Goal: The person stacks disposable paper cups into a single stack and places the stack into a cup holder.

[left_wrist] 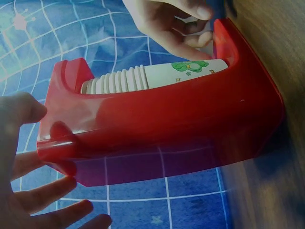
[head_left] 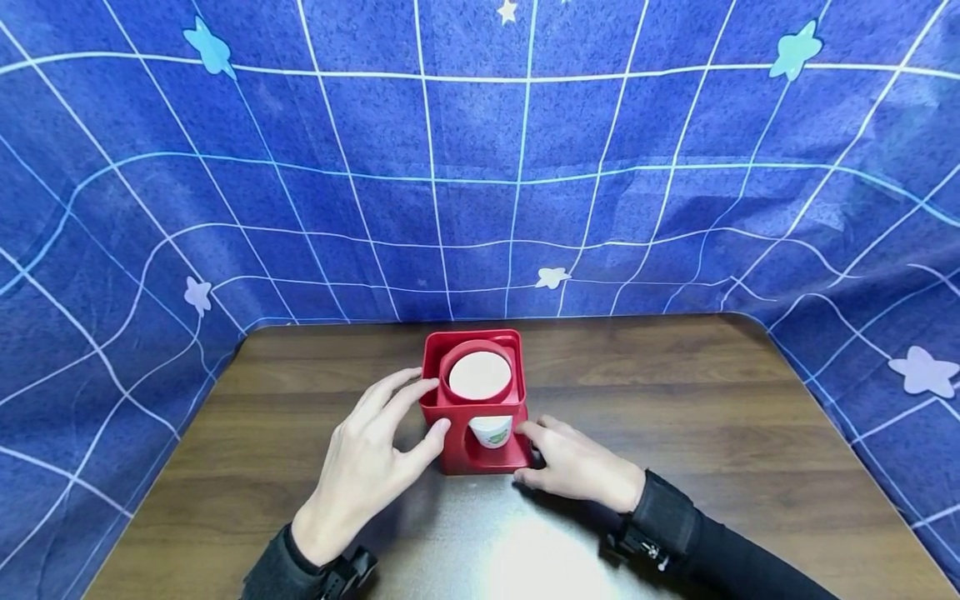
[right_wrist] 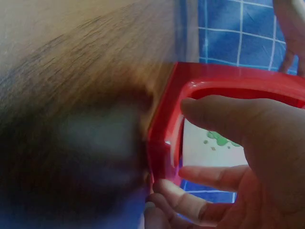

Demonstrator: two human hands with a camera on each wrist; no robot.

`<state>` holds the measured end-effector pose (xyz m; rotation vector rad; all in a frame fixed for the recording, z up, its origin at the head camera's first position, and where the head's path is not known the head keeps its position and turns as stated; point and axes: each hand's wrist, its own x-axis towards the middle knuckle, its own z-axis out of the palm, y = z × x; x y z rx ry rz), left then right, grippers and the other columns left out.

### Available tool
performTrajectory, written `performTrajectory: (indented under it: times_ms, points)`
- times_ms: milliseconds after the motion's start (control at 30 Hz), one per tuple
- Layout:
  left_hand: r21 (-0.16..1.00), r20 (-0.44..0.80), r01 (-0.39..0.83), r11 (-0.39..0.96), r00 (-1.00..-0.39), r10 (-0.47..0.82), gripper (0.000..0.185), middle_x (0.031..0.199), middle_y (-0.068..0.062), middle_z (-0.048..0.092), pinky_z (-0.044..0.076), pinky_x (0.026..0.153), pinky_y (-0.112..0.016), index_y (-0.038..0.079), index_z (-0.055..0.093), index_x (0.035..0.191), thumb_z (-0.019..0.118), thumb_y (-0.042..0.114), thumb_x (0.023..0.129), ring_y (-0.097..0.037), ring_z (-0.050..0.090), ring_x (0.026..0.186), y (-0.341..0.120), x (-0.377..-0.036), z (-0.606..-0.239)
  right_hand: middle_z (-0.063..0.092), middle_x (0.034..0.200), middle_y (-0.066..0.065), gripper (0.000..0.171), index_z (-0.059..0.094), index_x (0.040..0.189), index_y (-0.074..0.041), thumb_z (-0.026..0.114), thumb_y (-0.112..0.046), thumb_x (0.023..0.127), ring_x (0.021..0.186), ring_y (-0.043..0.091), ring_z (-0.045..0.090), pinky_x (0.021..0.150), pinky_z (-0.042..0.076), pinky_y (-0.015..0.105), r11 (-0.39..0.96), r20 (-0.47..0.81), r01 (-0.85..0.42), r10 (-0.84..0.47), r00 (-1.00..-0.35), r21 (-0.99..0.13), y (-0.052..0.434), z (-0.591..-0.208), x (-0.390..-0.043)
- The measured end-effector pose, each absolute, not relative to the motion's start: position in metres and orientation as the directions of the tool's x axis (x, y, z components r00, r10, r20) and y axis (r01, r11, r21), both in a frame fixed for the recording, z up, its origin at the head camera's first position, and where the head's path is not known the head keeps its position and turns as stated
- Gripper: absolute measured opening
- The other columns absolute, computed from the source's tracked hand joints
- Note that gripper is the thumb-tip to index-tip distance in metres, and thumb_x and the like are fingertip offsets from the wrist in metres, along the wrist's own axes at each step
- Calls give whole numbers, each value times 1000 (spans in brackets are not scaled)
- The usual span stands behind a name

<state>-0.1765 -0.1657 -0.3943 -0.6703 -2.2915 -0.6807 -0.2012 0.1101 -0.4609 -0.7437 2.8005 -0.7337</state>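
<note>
A red plastic paper cup dispenser [head_left: 480, 410] stands upright on the table. Stacked white paper cups [left_wrist: 143, 78] fill it, and a green cartoon print shows on the lowest one. At its upper left, my left hand [head_left: 372, 454] has thumb and fingers spread around the corner; in the left wrist view the fingertips sit right at the dispenser's top end. Low on the other side, my right hand [head_left: 573, 465] grips loosely around the base's right corner. Its thumb [right_wrist: 209, 112] lies across the front opening, with bent fingers [right_wrist: 183, 198] along the base edge.
The brown wooden table [head_left: 300, 375] extends on both sides of the dispenser. Behind it hangs a blue cloth [head_left: 480, 208] with white grid lines and stars, which also falls along the left and right sides. Light glares off the tabletop near the front.
</note>
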Motion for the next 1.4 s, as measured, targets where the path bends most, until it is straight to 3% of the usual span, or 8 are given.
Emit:
performTrajectory:
  times_ms: [233, 433, 700, 967, 1233, 1333, 1400]
  points:
    - [290, 711, 618, 730, -651, 268, 31, 129, -4, 71, 59, 89, -44, 16, 76, 116, 78, 31, 89, -21, 67, 119, -165, -177, -394, 57, 85, -1, 33, 63, 115, -11, 80, -26, 90, 76, 13, 52, 65, 46, 28, 722, 38, -492, -546, -837, -487, 104, -468, -209]
    - [324, 703, 626, 710, -661, 262, 20, 129, -7, 72, 58, 92, -47, 14, 79, 107, 80, 23, 90, -25, 69, 117, -165, -175, -392, 60, 75, -1, 28, 61, 101, -9, 83, -19, 88, 66, 8, 51, 59, 44, 24, 685, 58, -507, -565, -823, -523, 100, -469, -211]
    - [350, 686, 619, 703, -680, 257, 22, 133, -10, 70, 58, 91, -47, 13, 77, 108, 83, 14, 87, -26, 70, 118, -164, -174, -391, 58, 72, -3, 32, 58, 98, -7, 86, -15, 84, 62, 5, 50, 56, 44, 22, 666, 108, -526, -562, -820, -529, 98, -472, -211]
    - [353, 633, 579, 735, -726, 268, 18, 137, -11, 68, 57, 95, -48, 13, 74, 107, 80, 18, 90, -27, 68, 120, -161, -181, -387, 68, 81, 5, 33, 62, 101, -4, 87, -14, 82, 70, 9, 60, 64, 52, 24, 639, 110, -504, -552, -826, -581, 97, -472, -222]
    - [413, 563, 539, 734, -785, 260, 15, 141, -11, 65, 56, 97, -49, 13, 73, 109, 75, 20, 95, -28, 67, 123, -159, -194, -383, 70, 83, 6, 32, 63, 101, -4, 87, -11, 81, 72, 9, 61, 66, 52, 25, 635, 109, -489, -539, -835, -598, 96, -472, -235]
    - [428, 552, 521, 738, -797, 243, 15, 142, -11, 64, 58, 92, -49, 13, 73, 109, 74, 21, 96, -30, 69, 119, -157, -200, -384, 71, 84, 5, 31, 64, 101, -4, 87, -12, 81, 74, 10, 62, 67, 52, 26, 641, 96, -473, -531, -842, -604, 95, -472, -241]
    - [439, 552, 515, 736, -801, 231, 15, 143, -11, 63, 61, 80, -42, 13, 72, 110, 74, 20, 96, -26, 73, 96, -157, -206, -385, 71, 85, 5, 31, 64, 102, -5, 87, -12, 82, 75, 11, 63, 69, 53, 27, 652, 85, -459, -520, -850, -604, 95, -472, -247]
